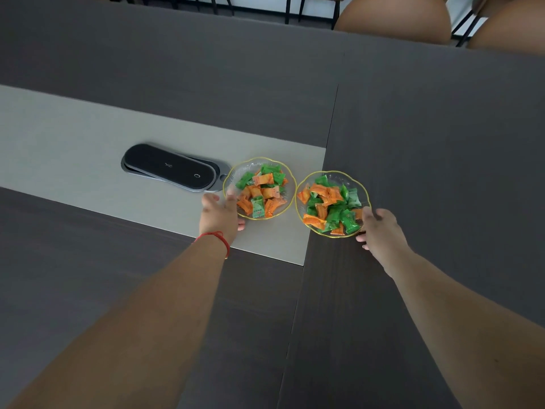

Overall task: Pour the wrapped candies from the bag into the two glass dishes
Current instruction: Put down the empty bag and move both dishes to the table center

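Two clear glass dishes with gold scalloped rims stand side by side on the table. The left dish (236, 172) and the right dish (364, 188) each hold several green and orange wrapped candies (262, 190). My left hand (219, 214) grips the near-left rim of the left dish, thumb over the edge. My right hand (380, 228) grips the near-right rim of the right dish. A red string is tied round my left wrist. No bag is in view.
A black oval power-socket cover (169, 168) is set into the beige centre strip (73, 137) of the dark table, just left of the left dish. Brown chair backs (395, 19) stand beyond the far edge.
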A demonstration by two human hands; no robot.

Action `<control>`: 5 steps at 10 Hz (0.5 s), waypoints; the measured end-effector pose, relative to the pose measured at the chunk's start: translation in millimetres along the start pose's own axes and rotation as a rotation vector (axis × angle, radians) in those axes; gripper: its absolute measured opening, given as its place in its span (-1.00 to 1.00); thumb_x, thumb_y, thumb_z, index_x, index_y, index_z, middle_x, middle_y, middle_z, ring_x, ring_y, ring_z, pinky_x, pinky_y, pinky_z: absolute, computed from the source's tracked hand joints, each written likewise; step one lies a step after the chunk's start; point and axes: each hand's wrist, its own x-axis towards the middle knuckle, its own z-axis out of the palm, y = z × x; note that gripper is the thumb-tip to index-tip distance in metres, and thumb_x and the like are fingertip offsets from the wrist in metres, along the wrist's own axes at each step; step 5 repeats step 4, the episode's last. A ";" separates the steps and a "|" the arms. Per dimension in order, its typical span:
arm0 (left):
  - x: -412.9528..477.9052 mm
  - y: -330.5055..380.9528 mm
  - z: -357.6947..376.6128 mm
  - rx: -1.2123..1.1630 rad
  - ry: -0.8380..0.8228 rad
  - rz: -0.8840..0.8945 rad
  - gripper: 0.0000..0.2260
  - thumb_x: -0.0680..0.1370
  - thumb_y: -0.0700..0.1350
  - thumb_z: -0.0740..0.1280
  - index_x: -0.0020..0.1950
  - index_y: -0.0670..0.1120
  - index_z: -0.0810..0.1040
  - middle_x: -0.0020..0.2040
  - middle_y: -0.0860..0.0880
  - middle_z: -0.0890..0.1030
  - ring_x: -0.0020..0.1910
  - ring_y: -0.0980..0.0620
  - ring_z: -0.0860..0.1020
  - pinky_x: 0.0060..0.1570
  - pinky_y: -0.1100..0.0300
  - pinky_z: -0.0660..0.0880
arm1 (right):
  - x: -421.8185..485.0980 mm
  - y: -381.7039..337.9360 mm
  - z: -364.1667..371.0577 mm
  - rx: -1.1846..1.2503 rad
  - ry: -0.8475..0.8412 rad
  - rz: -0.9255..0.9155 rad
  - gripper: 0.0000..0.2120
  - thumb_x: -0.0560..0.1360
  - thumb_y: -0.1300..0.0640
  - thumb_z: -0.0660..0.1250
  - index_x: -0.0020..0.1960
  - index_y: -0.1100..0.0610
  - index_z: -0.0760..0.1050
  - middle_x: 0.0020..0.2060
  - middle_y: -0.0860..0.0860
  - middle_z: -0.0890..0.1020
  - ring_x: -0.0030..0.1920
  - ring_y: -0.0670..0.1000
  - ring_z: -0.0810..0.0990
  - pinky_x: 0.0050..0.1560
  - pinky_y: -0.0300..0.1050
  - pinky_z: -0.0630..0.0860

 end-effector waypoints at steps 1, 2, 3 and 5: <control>-24.6 -12.2 0.8 -0.035 0.016 0.003 -0.68 0.54 0.11 0.22 0.17 -0.03 0.27 -0.08 -0.15 0.63 -0.17 -0.10 0.60 -0.04 0.04 0.54 | -23.5 15.8 -7.6 0.151 -0.055 0.023 -0.44 0.59 -0.12 0.17 0.51 0.06 0.16 0.06 0.01 0.62 0.04 0.03 0.63 -0.06 -0.07 0.56; -78.4 -39.9 -4.4 -0.113 0.010 0.060 -0.64 0.53 0.01 0.30 0.24 -0.07 0.29 0.17 -0.15 0.53 0.05 -0.09 0.53 0.00 0.08 0.45 | -60.9 45.3 -21.7 0.041 -0.124 -0.014 -0.49 0.56 -0.08 0.22 0.45 0.05 0.24 0.07 0.02 0.59 0.08 0.10 0.62 0.18 0.12 0.54; -147.6 -80.2 -19.6 -0.256 -0.027 0.124 -0.69 0.50 -0.20 0.38 0.18 -0.07 0.36 0.21 -0.16 0.47 0.21 -0.06 0.50 0.22 0.07 0.44 | -113.5 80.4 -44.7 -0.169 -0.252 -0.053 -0.58 0.59 -0.06 0.19 0.41 -0.01 0.26 0.17 -0.02 0.57 0.11 0.03 0.56 0.05 -0.10 0.47; -222.1 -142.1 -41.3 -0.245 -0.060 0.091 -0.55 0.39 -0.35 0.45 0.06 0.12 0.43 0.19 -0.18 0.48 0.22 -0.09 0.50 0.22 0.20 0.45 | -164.4 111.7 -74.4 -0.208 -0.256 -0.101 -0.57 0.54 -0.02 0.30 0.38 0.02 0.36 0.08 -0.04 0.59 0.04 -0.07 0.56 0.02 -0.18 0.38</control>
